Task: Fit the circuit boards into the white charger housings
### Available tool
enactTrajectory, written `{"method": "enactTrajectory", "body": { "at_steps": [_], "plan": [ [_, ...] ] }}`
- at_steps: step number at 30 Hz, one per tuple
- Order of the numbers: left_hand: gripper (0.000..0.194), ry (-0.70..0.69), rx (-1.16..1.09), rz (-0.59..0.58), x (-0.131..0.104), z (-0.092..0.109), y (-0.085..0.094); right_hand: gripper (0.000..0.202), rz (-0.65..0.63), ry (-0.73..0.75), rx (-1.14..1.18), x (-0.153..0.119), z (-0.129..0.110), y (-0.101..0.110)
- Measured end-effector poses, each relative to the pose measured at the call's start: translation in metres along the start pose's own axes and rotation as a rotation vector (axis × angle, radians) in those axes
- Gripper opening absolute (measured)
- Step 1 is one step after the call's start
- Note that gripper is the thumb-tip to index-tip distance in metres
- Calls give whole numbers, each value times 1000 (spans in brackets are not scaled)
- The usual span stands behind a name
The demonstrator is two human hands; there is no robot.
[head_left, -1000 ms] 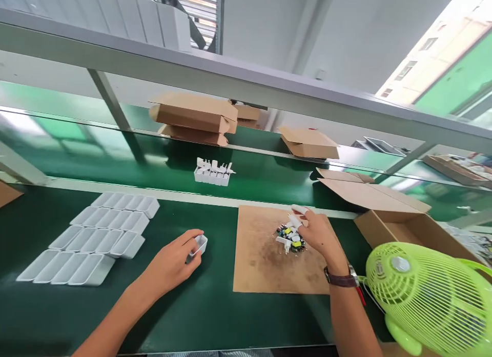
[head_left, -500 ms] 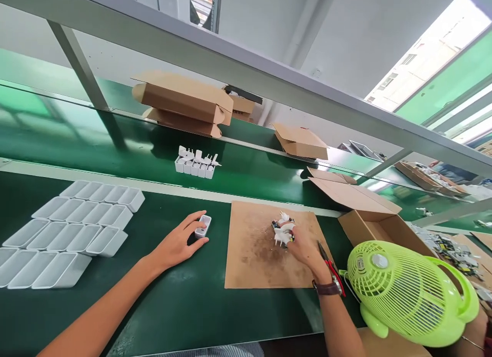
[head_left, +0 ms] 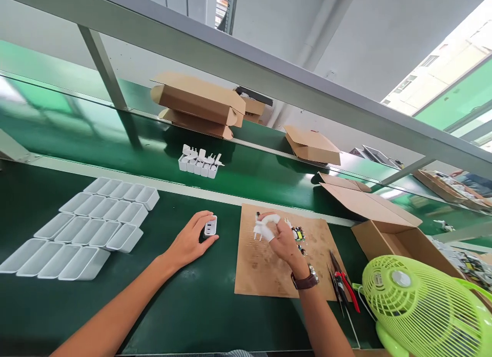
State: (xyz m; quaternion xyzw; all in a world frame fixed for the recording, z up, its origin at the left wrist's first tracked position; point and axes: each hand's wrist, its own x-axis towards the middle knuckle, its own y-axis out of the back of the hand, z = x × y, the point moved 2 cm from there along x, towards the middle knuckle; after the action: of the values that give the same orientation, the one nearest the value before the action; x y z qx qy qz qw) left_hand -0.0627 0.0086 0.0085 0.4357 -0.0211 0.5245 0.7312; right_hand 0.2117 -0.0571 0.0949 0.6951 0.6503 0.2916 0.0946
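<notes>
My left hand (head_left: 188, 241) is curled around a small white plastic charger housing (head_left: 210, 225) on the green bench, thumb and fingers at its sides. The housing's end face with dark slots points up toward me. Over the brown cardboard sheet (head_left: 249, 275), my right hand (head_left: 285, 242) is closed on a white plastic part with thin prongs (head_left: 258, 230). White coverings wrap its fingertips and partly hide the grip. Beside that hand, a small circuit board (head_left: 299, 234) with a yellow component lies on the cardboard.
Rows of white open housings (head_left: 92, 213) stand at left. A group of white housings with parts (head_left: 199, 163) sits on the back ledge. Red-handled pliers (head_left: 342, 277) and tweezers lie at right, near a green fan (head_left: 418, 300) and an open cardboard box (head_left: 400, 244).
My right hand has moved left across the cardboard with the white part, uncovering the circuit board. My left hand stays around the housing, whose slotted face now shows. The view has shifted slightly.
</notes>
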Motion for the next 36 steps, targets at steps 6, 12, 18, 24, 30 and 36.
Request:
{"method": "enactTrajectory", "body": {
  "at_steps": [6, 12, 18, 24, 30, 36],
  "plan": [
    [50, 148, 35, -7, 1, -10, 7, 34, -259, 97, -269, 7, 8, -25],
    [74, 209, -90, -91, 1, -10, 2, 36, -206, -13, -479, 17, 31, -57],
    [84, 227, -112, -148, 0, -16, 7, 53, -271, 29, -512, 34, 28, -99],
    [90, 231, -128, -148, 3, -15, 20, 65, -313, 144, -448, 23, 32, -96],
    [84, 228, -145, -88, 4, -14, 18, 57, -196, 116, -448, 15, 39, -102],
    [84, 403, -9, -60, 4, -17, 14, 53, -4, 70, -271, 15, 32, -82]
  ]
}}
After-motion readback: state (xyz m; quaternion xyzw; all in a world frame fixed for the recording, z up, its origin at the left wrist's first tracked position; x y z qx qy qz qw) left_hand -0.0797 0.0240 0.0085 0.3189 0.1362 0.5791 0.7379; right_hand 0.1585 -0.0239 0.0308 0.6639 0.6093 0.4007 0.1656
